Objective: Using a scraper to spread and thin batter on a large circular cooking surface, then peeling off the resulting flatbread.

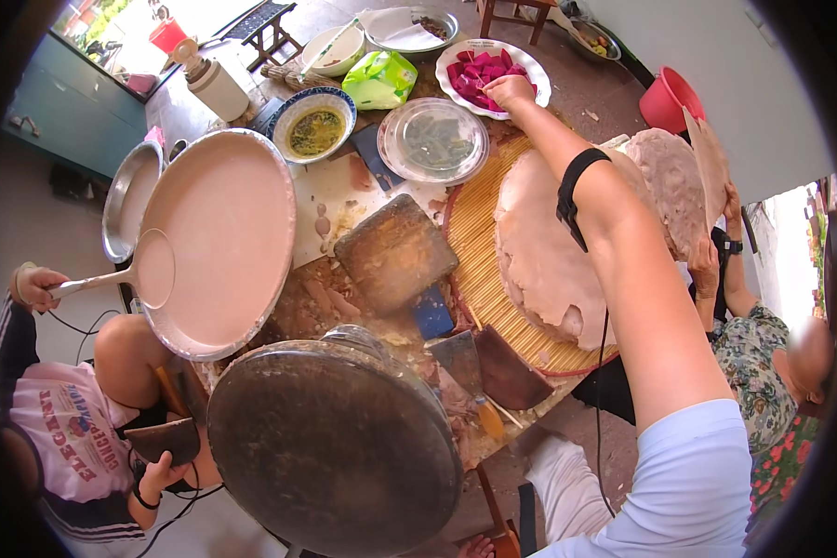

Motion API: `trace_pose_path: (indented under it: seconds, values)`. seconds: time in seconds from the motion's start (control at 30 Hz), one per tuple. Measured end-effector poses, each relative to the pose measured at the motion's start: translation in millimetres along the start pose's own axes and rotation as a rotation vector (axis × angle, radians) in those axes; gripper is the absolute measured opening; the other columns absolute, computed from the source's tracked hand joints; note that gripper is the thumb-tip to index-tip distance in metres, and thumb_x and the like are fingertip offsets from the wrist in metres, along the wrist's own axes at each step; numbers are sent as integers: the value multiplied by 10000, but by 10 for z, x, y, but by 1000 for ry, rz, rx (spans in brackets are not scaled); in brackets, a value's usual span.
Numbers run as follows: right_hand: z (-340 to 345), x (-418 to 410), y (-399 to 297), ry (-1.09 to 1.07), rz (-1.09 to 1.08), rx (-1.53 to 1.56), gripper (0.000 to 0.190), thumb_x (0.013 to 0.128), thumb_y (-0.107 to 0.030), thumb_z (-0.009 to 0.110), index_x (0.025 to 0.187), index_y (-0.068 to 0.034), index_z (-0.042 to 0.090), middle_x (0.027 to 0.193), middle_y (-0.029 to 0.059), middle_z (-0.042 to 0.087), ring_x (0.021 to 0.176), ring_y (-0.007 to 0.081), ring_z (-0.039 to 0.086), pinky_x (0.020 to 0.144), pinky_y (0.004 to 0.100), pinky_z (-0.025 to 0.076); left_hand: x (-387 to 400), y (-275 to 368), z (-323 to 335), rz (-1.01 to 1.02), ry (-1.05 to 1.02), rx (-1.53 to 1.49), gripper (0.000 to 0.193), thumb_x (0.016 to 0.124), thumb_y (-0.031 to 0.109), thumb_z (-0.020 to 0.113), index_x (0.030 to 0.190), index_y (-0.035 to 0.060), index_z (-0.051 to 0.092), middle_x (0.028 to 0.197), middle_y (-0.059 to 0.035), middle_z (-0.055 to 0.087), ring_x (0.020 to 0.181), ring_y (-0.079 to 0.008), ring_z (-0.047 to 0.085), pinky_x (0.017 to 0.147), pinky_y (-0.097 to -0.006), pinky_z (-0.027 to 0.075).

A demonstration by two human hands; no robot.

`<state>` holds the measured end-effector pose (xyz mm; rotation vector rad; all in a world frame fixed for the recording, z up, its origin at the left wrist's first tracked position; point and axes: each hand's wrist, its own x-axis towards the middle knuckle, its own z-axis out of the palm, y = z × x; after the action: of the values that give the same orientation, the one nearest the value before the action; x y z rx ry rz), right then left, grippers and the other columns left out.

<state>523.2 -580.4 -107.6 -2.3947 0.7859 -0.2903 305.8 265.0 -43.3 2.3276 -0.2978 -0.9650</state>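
My right hand (512, 92), on a bare arm with a black elbow strap, reaches over a white scalloped bowl (543, 75) of magenta fruit pieces (476, 68). Its fingers are bunched at the fruit; whether they pinch a thin pick is unclear. My left hand is out of view. Beneath my right arm, thin pale dough sheets (554, 251) lie stacked on a round woven mat (471, 230). Before me stands a large round dark griddle (335, 446). Beside it are a square worn board (396, 252) and curved dark scrapers (513, 370).
At left a person holds a ladle (155, 268) in a wide basin of pinkish batter (216, 230) and a dark scraper (164, 441). At right another person lifts a thin sheet (707, 167). A bowl of oily liquid (317, 132) and a lidded plastic dish (433, 141) stand behind the board.
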Motion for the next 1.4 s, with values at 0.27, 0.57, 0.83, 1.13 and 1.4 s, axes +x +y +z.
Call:
trace_pose_path:
  seconds: [0.27, 0.57, 0.83, 1.13, 1.4]
  values:
    - [-220, -169, -89, 12, 92, 599, 51, 667, -74, 657, 716, -62, 654, 730, 43, 633, 654, 109, 571, 629, 239, 439, -350, 340, 2074, -219, -101, -628, 315, 837, 299, 404, 1062, 92, 484, 997, -62, 546, 880, -160, 528, 753, -282, 426]
    - [-733, -1114, -507, -123, -18, 788, 38, 699, -47, 625, 733, -34, 636, 713, 59, 611, 570, 95, 535, 532, 219, 431, -719, 937, 5214, -671, -42, -1757, 306, 831, 297, 408, 1048, 98, 491, 984, -54, 550, 872, -157, 530, 749, -286, 424]
    - [-1413, -2734, -670, -311, -123, 967, 53, 707, -52, 615, 760, -57, 615, 631, -16, 555, 474, 24, 395, 397, 157, 293, -1032, 562, 5544, -478, -49, -1781, 297, 826, 296, 412, 1036, 104, 496, 973, -47, 555, 864, -154, 532, 746, -290, 422]
    - [-2199, -4894, -879, -610, -204, 847, 85, 742, -62, 584, 814, -19, 592, 643, -18, 517, 467, 32, 390, 409, 157, 310, -1705, 1095, 5147, -314, 80, -1633, 271, 789, 299, 435, 963, 122, 542, 871, -1, 579, 773, -125, 530, 638, -255, 391]
    - [-3049, -6313, -1215, -858, -235, 756, 61, 744, -57, 581, 787, -17, 592, 637, -20, 520, 506, 29, 415, 427, 148, 304, -1842, 1024, 5021, -208, 127, -1755, 259, 750, 322, 474, 911, 138, 558, 848, 8, 577, 763, -140, 529, 654, -285, 389]
